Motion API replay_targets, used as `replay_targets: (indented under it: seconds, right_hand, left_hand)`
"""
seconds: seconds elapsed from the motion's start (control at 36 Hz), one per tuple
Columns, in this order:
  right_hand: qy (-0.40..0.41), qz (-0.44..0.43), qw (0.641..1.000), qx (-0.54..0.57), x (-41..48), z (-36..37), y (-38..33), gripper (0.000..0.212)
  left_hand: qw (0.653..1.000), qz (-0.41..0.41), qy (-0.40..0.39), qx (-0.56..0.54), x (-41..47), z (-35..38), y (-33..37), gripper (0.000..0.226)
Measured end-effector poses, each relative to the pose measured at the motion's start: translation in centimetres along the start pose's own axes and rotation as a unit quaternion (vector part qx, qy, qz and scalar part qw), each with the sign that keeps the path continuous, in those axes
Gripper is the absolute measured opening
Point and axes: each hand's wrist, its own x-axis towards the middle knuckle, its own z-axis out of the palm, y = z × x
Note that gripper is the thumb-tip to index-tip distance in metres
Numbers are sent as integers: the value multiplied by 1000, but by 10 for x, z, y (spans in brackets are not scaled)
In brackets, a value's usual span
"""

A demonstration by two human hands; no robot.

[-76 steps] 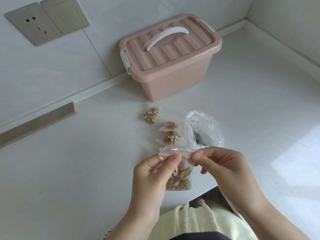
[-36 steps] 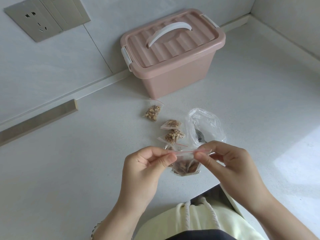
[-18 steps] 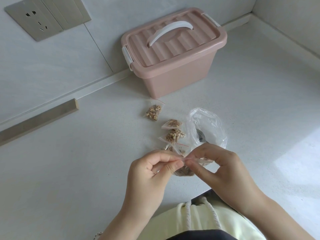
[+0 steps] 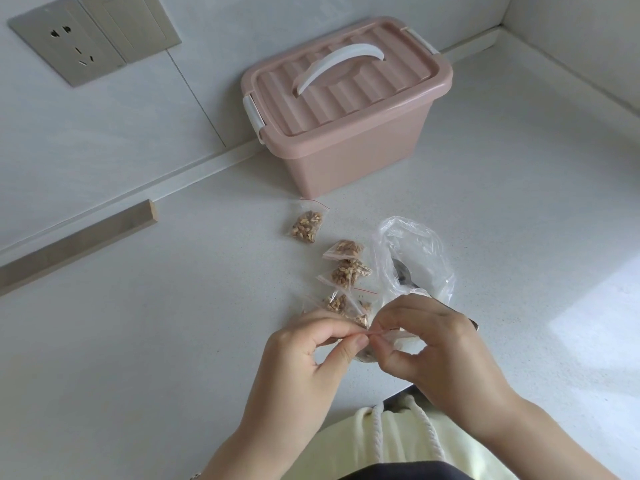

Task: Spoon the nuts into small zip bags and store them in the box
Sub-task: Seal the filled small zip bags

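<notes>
Drawn together, left hand (image 4: 304, 355) and right hand (image 4: 440, 344) pinch zip bag (image 4: 398, 337).

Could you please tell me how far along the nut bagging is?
Done: several filled bags lie on the counter, and the big clear bag shows only the spoon. In hand: the left hand and right hand pinch the zip of one more bag. Left: the box has its lid on, so the bags in view are not yet stored.
</notes>
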Motion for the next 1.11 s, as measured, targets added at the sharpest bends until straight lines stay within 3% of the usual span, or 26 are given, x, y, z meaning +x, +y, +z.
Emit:
replay_targets:
  seconds: [0.33, 0.78, 0.94, 1.11]
  right_hand:
    - [-7, 11, 1000, -7, 0, 5, 7, 12]
    - [-30, -10, 999, -36, 15, 1, 20, 18]
    - [-23, -23, 998, -46, 36, 4, 31, 31]
    - [-49, -41, 994, -94, 64, 23, 41, 43]
  left_hand:
    - [983, 86, 58, 152, -6, 7, -9, 9]
    - [986, 61, 94, 119, -2, -14, -24, 8]
    - [993, -10, 112, 40, 7, -14, -28, 6]
    - [983, -124, 134, -12, 21, -21, -50, 19]
